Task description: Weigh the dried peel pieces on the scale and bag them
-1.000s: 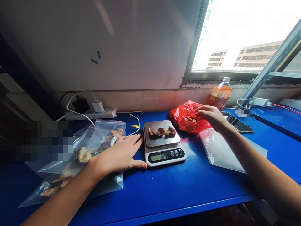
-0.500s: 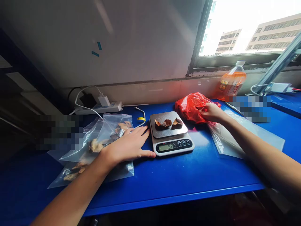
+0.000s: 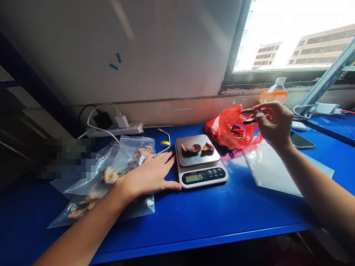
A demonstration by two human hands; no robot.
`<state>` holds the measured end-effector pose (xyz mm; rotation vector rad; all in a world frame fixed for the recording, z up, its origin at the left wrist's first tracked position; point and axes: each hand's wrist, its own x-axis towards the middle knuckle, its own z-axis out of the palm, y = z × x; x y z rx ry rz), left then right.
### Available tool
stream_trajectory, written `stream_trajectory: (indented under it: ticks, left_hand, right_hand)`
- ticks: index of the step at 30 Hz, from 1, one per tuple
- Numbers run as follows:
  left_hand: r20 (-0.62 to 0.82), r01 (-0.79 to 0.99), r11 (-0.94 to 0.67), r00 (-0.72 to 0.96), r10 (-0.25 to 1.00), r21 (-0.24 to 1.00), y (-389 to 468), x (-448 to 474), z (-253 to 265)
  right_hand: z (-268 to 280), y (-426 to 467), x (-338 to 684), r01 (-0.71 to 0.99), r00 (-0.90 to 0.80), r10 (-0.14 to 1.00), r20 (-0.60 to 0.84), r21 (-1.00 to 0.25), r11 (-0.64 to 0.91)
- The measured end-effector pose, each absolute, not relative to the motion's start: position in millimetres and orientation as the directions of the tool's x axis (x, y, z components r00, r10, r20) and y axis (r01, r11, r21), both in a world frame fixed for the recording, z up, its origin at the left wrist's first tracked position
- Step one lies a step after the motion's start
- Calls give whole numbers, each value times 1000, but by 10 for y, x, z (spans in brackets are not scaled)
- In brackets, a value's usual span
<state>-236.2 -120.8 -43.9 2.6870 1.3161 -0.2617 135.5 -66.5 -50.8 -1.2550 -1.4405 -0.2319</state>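
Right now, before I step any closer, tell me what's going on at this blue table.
A person's right hand pinches slender dried pieces just above the open red plastic bag, which holds more brown pieces. The left hand is spread beside the digital scale, partly over clear zip bags of dried slices. Curled dark pieces lie on the scale's plate; its display seems to show a 9 and a 2.

Near the blue table's back edge the right hand hides the orange drink bottle's lower part, the left hand covers some zip-lock bags, and pixelation masks a patch leftward.
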Motion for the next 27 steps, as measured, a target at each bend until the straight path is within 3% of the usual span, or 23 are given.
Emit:
stream_trajectory:
  ticks: [4,8,10,14,16,20,23,27]
  left_hand:
    - [-213,791,-610,605,767,48,-1194,-2371,-451]
    - [-176,783,-619,619,766,63,-1188,-2390,-462]
    - [-188,786,-616,613,767,52,-1190,-2387,-456]
    - [-210,796,-604,598,773,44,-1199,-2361,-429]
    - [-209,798,-601,597,775,50,-1200,-2352,-422]
    - [-217,797,-603,596,773,39,-1192,-2360,-430]
    - [-218,794,-607,600,770,39,-1186,-2369,-443]
    - [-219,792,-609,602,768,39,-1191,-2374,-450]
  right_hand:
    - [-559,-667,1224,856,44,574,818,-327,401]
    - [-632,-607,1249,863,105,635,766,-387,324]
    - [-590,-627,1274,833,169,596,785,-436,339]
    - [-414,-822,1090,752,240,405,882,-433,497]
    - [-367,-952,874,688,120,428,896,-385,615]
    - [-419,-1129,476,577,-290,530,797,-296,761]
    - [-462,-1169,389,533,-361,532,766,-299,791]
    - [-486,-1132,438,565,-326,557,764,-316,762]
